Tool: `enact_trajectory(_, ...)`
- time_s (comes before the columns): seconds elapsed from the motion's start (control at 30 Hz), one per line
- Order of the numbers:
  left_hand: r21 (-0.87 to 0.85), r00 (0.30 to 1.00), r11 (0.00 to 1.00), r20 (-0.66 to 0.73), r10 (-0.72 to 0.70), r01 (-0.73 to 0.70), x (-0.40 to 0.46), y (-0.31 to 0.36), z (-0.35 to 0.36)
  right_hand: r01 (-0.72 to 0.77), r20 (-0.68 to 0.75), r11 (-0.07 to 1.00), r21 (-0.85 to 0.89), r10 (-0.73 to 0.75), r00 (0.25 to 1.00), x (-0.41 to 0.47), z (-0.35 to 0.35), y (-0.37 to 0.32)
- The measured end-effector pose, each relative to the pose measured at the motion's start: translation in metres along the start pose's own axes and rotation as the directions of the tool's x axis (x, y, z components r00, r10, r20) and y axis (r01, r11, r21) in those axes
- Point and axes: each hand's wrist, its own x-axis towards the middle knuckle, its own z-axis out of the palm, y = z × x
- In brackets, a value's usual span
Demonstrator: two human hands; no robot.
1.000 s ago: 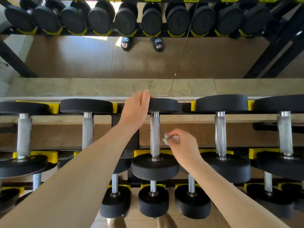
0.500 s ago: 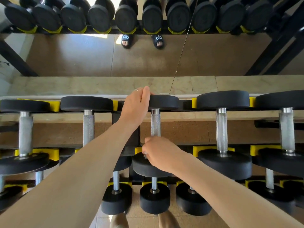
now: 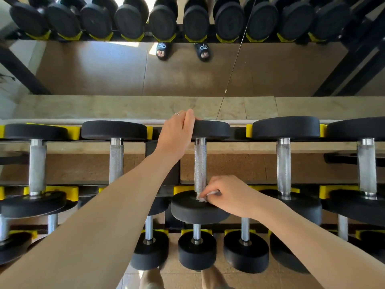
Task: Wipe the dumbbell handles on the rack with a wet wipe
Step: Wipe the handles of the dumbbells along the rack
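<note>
A black dumbbell with a knurled steel handle (image 3: 200, 163) lies on the rack's top tier, in the middle of the view. My left hand (image 3: 177, 135) grips the left edge of its far head (image 3: 214, 130), fingers curled over the top. My right hand (image 3: 227, 195) pinches a small white wet wipe (image 3: 205, 197) against the near end of the handle, where it meets the near head (image 3: 195, 209).
More dumbbells flank it on yellow cradles: handles at left (image 3: 116, 161) and right (image 3: 283, 165). A lower tier holds smaller dumbbells (image 3: 196, 250). A wall mirror (image 3: 93, 69) behind the rack reflects the weights and a person's feet in black slides.
My right hand slid down the handle from its middle to the near end, and the wipe now shows at the fingertips. My left hand kept its hold on the far head.
</note>
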Motion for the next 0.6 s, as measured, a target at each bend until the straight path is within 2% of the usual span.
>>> enact_trajectory(0.23,-0.019,1.0,1.0,-0.012,-0.008,0.008,0.001,0.0,0.001,-0.227,0.006,0.967,0.116,0.228,0.974,0.005,0.003,0.01)
enact_trajectory(0.4,-0.038,1.0,0.999,-0.012,-0.026,0.025,0.0,0.002,0.001,-0.271,-0.001,0.913,0.303,0.285,0.959,0.015,0.01,0.003)
enact_trajectory(0.5,-0.043,0.999,0.998,-0.013,-0.036,0.036,0.0,0.001,0.001,-0.29,-0.009,0.913,0.287,0.305,0.952,0.019,0.012,0.002)
enact_trajectory(0.6,-0.038,0.999,0.999,-0.014,-0.038,0.038,0.001,0.0,0.002,-0.313,-0.076,0.905,0.289,0.347,0.935,0.015,0.012,0.005)
